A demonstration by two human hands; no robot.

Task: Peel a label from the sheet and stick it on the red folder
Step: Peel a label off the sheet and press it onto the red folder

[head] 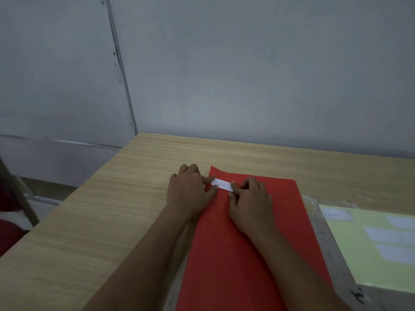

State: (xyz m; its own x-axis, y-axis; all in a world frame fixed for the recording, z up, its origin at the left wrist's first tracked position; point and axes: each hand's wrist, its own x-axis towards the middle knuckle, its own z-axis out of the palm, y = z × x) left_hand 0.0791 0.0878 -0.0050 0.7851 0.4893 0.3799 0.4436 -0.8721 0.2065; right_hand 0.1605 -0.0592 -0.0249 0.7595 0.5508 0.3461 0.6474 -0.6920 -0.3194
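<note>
The red folder (238,243) lies flat on the wooden table (112,209), running from the near edge toward the wall. A small white label (222,184) with handwriting lies across the folder's far left corner. My left hand (190,191) has thumb and forefinger pinching the label's left end. My right hand (249,200) holds its right end with thumb and fingertips pressed down. The label sheet (370,250), pale yellow-green with several white labels on it, lies at the right.
A clear plastic sleeve (330,243) lies under the label sheet, between it and the folder. A grey wall stands right behind the table. At the far left a chair frame and something dark red (9,232) stand beside the table's left edge.
</note>
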